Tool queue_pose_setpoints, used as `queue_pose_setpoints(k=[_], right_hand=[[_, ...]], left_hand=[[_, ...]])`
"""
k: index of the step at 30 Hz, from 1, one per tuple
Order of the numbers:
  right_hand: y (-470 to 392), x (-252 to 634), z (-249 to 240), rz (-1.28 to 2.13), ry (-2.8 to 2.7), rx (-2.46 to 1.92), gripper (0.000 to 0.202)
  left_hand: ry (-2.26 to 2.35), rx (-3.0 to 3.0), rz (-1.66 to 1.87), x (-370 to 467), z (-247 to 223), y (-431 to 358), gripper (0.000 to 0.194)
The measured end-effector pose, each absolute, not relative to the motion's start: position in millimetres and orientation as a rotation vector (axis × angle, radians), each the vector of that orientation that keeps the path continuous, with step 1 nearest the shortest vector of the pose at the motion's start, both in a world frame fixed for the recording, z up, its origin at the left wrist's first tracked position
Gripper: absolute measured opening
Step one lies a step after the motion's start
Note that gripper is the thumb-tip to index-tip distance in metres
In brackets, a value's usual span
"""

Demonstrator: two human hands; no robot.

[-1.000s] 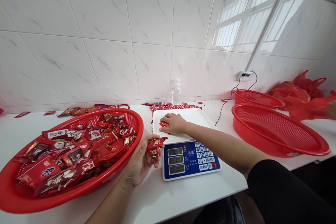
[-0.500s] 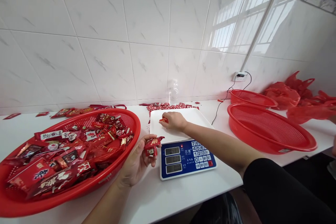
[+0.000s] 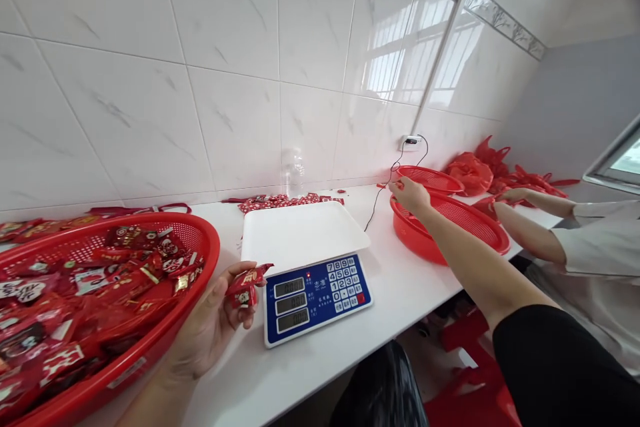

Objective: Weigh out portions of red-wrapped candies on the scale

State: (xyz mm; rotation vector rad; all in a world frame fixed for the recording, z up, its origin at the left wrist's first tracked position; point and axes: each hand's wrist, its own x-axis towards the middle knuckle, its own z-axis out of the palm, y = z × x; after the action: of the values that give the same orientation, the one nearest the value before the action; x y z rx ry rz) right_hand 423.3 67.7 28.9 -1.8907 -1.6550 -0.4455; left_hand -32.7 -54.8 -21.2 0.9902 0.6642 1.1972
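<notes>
Since the earlier frame, the right hand [image 3: 413, 197] has moved off the weighing pan [image 3: 303, 233] to the left rim of the front red basket [image 3: 417, 240], and the view has turned rightward. Its fingers are curled inward; whether they hold anything I cannot tell. The left hand [image 3: 207, 330] still pinches small red wrapped packets [image 3: 244, 292] between thumb and fingers, just in front of the pan's left corner.

Beside it, the digital price scale [image 3: 320, 300] sits on the white desk [image 3: 320, 367], its blue keypad panel facing the person. To the left, a large red perforated basket [image 3: 210, 240] is heaped with printed red packets [image 3: 120, 287]. Behind the pan lie patterned red packets [image 3: 265, 203], with a clear plastic bottle [image 3: 295, 173] by the wall.

A second red basket [image 3: 437, 178] stands behind the front one, near a black cable [image 3: 376, 207] running up to the wall socket [image 3: 411, 142]. Farther right, a co-worker in a pale top [image 3: 600, 233] reaches toward red plastic bags [image 3: 470, 173].
</notes>
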Motion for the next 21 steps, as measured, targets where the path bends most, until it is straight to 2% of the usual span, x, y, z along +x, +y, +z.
queue_pose_setpoints(k=[7,13,16,19,21], right_hand=[[44,471,3,-0.173,-1.574,-2.035,0.025],[33,412,-2,-0.256,-1.619,-1.729,0.029],[7,344,-17,-0.277,-1.706,-1.433,0.029],[-28,266,-40,-0.234,-1.901,-0.665,0.017],[-47,219,-54,-0.192,-2.09,-0.246,0.016]], left_hand=[[0.732,0.99,1.198,-24,-18,-55,0.044],[0.862,1.023,1.203,-12,1,-55,0.028],[0.968,1.106,1.221,1,20,-49,0.028],[1.074,1.317,1.245,18,37,-34,0.031],[1.129,1.466,1.252,28,43,-17,0.031]])
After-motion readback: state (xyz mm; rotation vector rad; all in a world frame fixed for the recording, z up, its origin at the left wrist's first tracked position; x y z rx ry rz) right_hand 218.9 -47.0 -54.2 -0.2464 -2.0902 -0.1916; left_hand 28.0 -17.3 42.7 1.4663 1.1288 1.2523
